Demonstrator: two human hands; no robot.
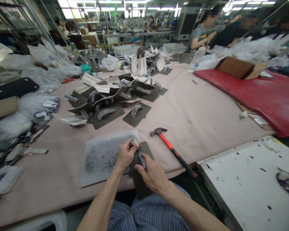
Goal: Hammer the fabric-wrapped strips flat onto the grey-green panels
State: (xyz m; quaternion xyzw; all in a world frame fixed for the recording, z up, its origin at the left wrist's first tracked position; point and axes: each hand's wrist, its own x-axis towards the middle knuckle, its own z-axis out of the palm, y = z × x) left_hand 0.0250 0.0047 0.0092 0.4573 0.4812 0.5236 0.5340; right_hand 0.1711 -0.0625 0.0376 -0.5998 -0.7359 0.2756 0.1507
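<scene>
My left hand (127,154) is closed, its fingers and thumb pinching a small white cylindrical piece (134,142) with a round end facing up. Close beside it, my right hand (155,173) grips the plastic-wrapped handle (142,159) of a dark olive panel (141,187). That panel leans over the table's front edge, its lower end by my lap. Under and left of my left hand lies a grey, speckled, worn board (100,160). A claw hammer (174,151) with a red and black handle rests to the right, apart from both hands.
Olive panels with wrapped handles (107,112) are heaped beyond the board. Plastic bags (40,106) and straps crowd the left. A red sheet (243,93) bearing a cardboard box (242,67) lies at right, behind a white machine table (250,183). Co-workers (199,33) sit at back right.
</scene>
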